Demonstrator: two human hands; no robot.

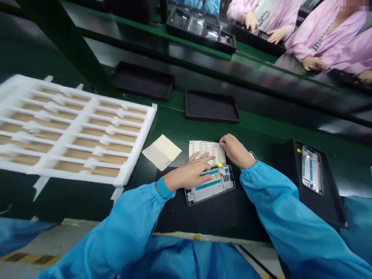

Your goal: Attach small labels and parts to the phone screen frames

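Note:
A phone frame (pixel 207 188) with blue strips and an orange flex cable lies on a black mat (pixel 203 217). Just beyond it is a sticker sheet (pixel 200 149) with rows of small pale strips. My left hand (pixel 186 173) reaches across the frame, fingers spread, some resting on the sheet and the thumb over the frame. At the sheet's upper right corner, the fingers of my right hand (pixel 235 151) are pinched on its edge; whether a single strip is between them cannot be made out. A yellow tab (pixel 220 165) sits at the frame's upper edge.
Left of the sheet lies a folded cream paper (pixel 162 151). A white foam divider tray (pixel 124 176) fills the left. Black trays (pixel 212 106) stand behind; another black tray (pixel 325 201) at right holds a second phone frame (pixel 312 170). People in pink sleeves work across the line.

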